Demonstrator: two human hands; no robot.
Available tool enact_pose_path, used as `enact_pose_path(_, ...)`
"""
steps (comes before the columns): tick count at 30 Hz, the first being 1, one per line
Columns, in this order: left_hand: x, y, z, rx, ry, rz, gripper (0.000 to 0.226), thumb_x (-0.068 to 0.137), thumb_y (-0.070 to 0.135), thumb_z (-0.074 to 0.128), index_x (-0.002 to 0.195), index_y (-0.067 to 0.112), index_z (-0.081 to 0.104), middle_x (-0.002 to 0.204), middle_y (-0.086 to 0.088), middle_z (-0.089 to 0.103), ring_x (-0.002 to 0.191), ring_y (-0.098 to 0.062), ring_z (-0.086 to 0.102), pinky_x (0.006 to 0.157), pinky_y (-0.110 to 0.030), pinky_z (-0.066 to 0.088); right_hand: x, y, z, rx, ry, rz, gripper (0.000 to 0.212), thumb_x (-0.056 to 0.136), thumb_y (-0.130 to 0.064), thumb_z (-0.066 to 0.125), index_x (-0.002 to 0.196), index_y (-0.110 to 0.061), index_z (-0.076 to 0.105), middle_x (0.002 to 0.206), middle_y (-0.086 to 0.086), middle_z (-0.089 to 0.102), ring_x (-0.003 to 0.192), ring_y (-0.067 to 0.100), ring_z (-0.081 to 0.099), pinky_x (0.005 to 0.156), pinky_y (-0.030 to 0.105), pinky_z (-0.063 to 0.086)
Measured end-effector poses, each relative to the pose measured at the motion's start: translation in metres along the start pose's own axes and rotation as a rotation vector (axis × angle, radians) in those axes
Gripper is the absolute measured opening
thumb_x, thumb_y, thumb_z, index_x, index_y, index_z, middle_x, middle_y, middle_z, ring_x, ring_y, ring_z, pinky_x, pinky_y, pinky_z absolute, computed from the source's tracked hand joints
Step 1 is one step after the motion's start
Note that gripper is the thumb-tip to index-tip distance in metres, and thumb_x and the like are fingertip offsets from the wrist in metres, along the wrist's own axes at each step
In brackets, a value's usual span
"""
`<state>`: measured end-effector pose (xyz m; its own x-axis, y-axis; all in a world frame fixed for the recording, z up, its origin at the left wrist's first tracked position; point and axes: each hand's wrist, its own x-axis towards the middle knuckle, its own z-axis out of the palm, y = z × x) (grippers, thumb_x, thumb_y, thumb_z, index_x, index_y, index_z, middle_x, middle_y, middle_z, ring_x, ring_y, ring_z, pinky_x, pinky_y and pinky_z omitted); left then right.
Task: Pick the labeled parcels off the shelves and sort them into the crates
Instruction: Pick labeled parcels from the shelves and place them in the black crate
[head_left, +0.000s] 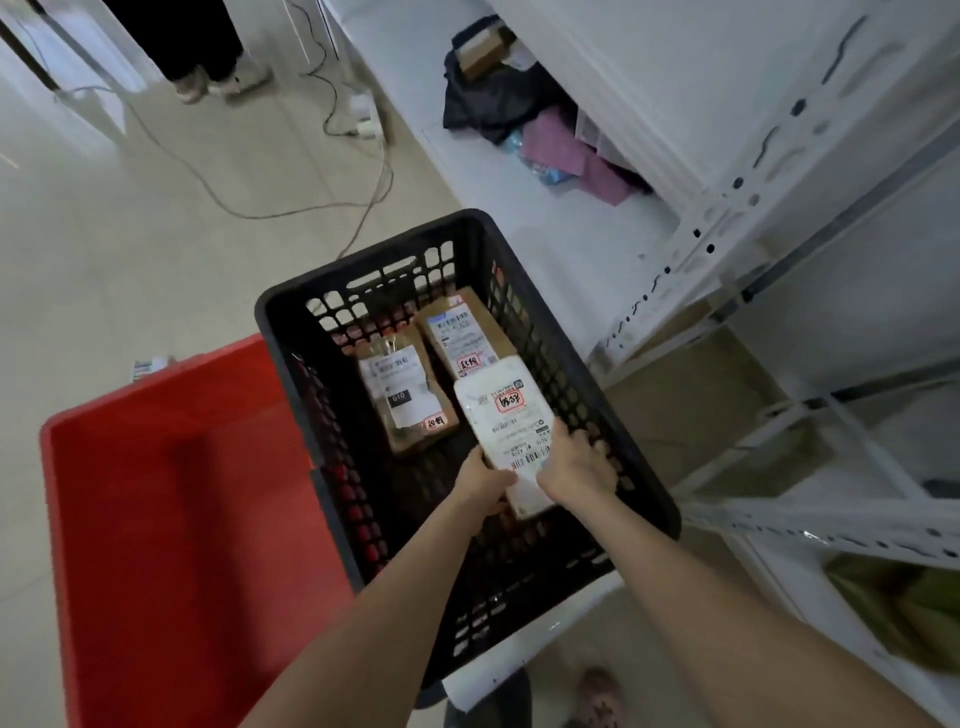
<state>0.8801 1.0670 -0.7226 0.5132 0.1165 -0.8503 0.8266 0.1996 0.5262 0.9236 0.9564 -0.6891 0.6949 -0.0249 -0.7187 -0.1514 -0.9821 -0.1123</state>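
Both hands grip the near end of the white parcel, left hand and right hand curled round its edges. It's inside the black crate, its long axis pointing away with the red-stamped end farthest. Two brown parcels lie beyond it, and there's a red crate just left.

Grey cables trail across a pale floor to a white power strip. A person's shoes stand beyond. A purple cloth lies against a dark cloth.
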Motion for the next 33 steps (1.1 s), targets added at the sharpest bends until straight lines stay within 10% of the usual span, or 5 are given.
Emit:
enact_pose_path(11,0.050,-0.016,0.002,0.221,-0.030,-0.034,0.055,0.077,-0.007,0.052,0.130,0.008,0.053,0.126,-0.008,0.061,0.117,-0.027,0.057,0.099,-0.045,0.048,0.014,0.006,0.017,-0.031,-0.060,-0.079,0.062,0.089,-0.024,0.056,0.145,-0.027,0.030,0.150,0.004,0.022,0.129,0.030,0.034,0.100,0.042,0.041)
enact_pose_path(20,-0.062,0.034,0.008,0.966,0.129,0.244,0.059,0.088,0.011,0.055,0.142,0.006,0.032,0.139,-0.017,0.042,0.126,-0.030,0.045,0.098,-0.033,0.040,-0.063,0.025,-0.026,0.019,0.053,-0.156,0.059,0.089,-0.022,0.058,0.142,-0.023,0.032,0.143,0.008,0.030,0.128,0.029,0.035,0.097,0.039,0.042)
enact_pose_path(33,-0.235,0.021,0.108,1.450,0.180,0.632,0.071,0.086,0.023,0.063,0.146,0.012,0.025,0.145,-0.012,0.034,0.131,-0.030,0.037,0.101,-0.042,0.043,-0.214,0.144,-0.067,0.130,0.329,-0.165,0.060,0.089,-0.025,0.062,0.143,-0.022,0.035,0.143,0.007,0.034,0.126,0.029,0.039,0.097,0.039,0.044)
